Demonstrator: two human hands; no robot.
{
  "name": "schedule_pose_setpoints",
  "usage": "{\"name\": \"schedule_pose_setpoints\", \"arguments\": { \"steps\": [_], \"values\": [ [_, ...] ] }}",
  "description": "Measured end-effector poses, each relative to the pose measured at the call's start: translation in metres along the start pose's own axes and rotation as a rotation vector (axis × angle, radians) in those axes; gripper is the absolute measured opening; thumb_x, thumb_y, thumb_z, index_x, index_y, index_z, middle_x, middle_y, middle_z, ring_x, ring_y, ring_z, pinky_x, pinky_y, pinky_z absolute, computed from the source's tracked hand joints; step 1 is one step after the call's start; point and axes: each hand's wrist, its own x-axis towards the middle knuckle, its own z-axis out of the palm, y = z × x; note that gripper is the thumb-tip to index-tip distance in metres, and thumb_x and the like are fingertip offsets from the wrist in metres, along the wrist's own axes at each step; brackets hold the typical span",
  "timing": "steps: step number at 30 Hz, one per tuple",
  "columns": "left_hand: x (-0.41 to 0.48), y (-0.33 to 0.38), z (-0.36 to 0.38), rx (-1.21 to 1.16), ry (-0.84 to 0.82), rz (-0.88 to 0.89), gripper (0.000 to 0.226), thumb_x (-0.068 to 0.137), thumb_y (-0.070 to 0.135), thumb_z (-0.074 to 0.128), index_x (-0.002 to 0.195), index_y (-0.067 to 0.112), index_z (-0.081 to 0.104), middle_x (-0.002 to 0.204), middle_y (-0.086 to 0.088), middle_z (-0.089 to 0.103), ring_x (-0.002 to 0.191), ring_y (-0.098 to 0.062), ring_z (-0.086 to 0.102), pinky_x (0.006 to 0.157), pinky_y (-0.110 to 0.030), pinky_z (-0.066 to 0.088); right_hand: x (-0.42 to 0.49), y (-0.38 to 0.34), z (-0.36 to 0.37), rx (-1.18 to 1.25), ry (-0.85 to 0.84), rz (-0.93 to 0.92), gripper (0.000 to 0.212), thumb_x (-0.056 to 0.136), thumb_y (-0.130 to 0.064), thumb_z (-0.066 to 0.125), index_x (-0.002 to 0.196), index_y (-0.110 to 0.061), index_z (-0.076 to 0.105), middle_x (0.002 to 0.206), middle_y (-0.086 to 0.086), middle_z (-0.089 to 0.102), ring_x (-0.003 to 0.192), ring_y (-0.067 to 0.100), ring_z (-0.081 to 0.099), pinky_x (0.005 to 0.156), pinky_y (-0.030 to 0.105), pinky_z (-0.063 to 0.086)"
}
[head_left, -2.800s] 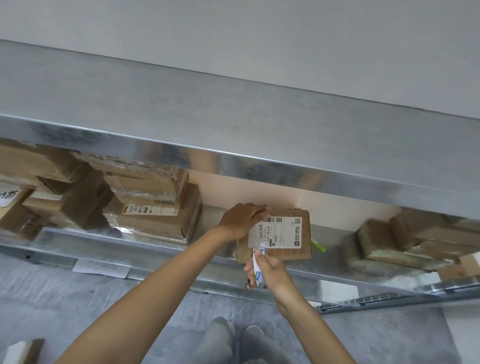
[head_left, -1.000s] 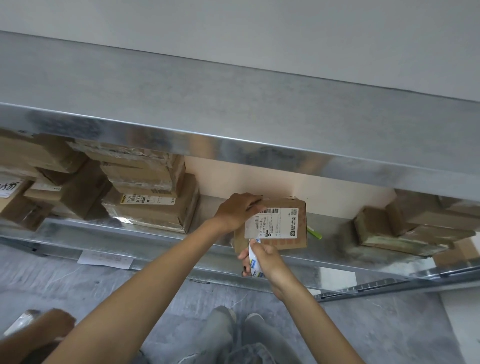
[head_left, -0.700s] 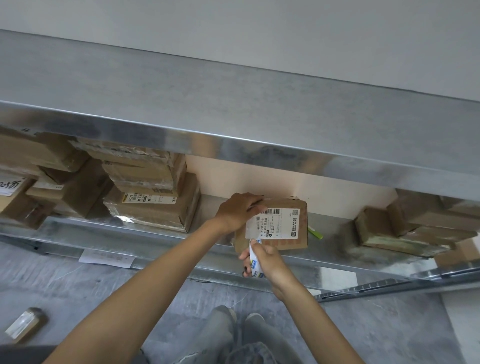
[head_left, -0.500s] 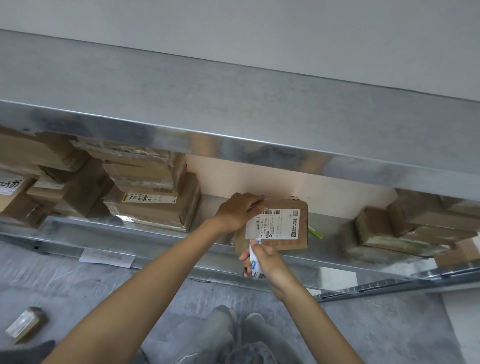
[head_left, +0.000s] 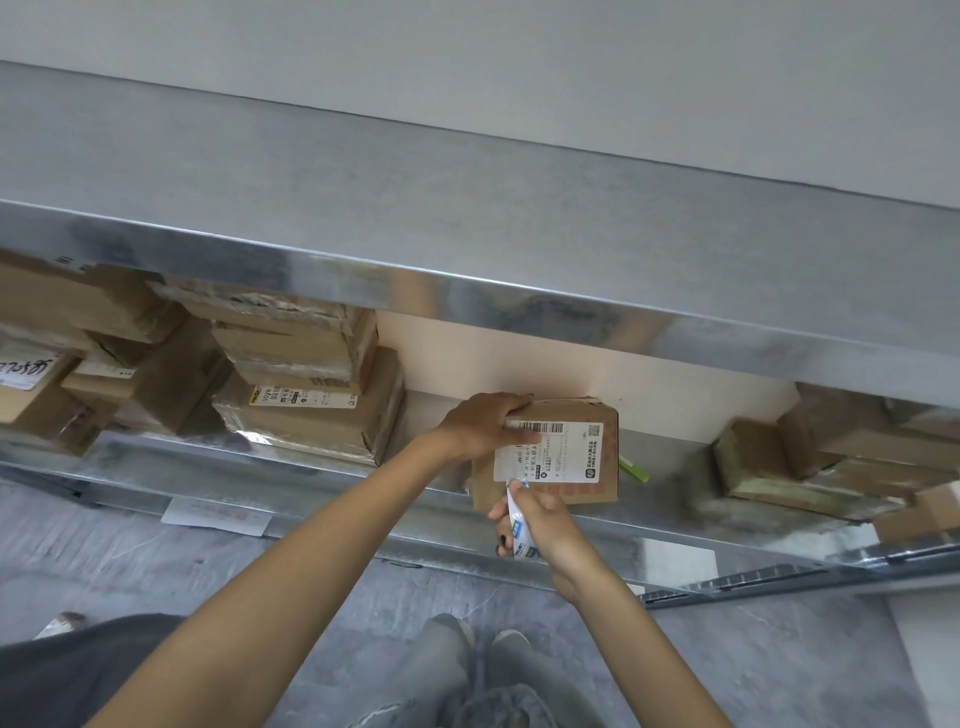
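Now: steadying cardboard box (head_left: 571, 496) on lower shelf (head_left: 291, 470) w/ left hand (head_left: 483, 426), fingers curled over top-left corner. Pinching marker (head_left: 519, 525) in right hand (head_left: 543, 525), tip up at label's (head_left: 550, 454) lower-left corner. Box just above right hand, long axis L-R along shelf edge. Prob. calls for short strokes rightward.

Box (head_left: 566, 457) on shelf (head_left: 291, 473), between left stack (head_left: 306, 410) and right stack (head_left: 810, 462) (of parcels).
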Motion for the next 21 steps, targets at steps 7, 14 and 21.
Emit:
{"name": "schedule_pose_setpoints", "arguments": {
  "steps": [7, 14, 21],
  "values": [
    [-0.005, 0.000, 0.003, -0.017, 0.061, -0.004, 0.062, 0.086, 0.055, 0.060, 0.141, 0.031, 0.044, 0.136, 0.011, 0.056, 0.117, -0.012, 0.055, 0.094, -0.037, 0.047, 0.004, 0.002, 0.002, 0.012, -0.003, -0.018, 0.046, 0.103, -0.028, 0.034, 0.074, -0.005, 0.061, 0.044, 0.003, 0.051, 0.039, 0.014, 0.052, 0.053, 0.023, 0.048],
    [-0.009, 0.003, -0.003, 0.081, 0.129, 0.057, 0.059, 0.091, 0.049, 0.058, 0.144, 0.032, 0.041, 0.150, 0.012, 0.040, 0.137, -0.014, 0.034, 0.104, -0.037, 0.038, 0.009, 0.007, 0.001, 0.007, -0.008, -0.082, 0.047, 0.102, -0.034, 0.035, 0.075, -0.006, 0.062, 0.047, 0.003, 0.054, 0.045, 0.016, 0.056, 0.060, 0.022, 0.049],
    [-0.013, -0.001, -0.001, 0.386, 0.143, 0.156, 0.061, 0.096, 0.044, 0.047, 0.151, 0.025, 0.028, 0.156, 0.006, 0.027, 0.145, -0.019, 0.017, 0.106, -0.039, 0.036, 0.016, 0.034, 0.004, -0.044, 0.062, -0.146, 0.050, 0.101, -0.037, 0.033, 0.069, -0.012, 0.061, 0.052, 0.001, 0.060, 0.061, 0.011, 0.059, 0.077, 0.025, 0.042]
  ]
}}
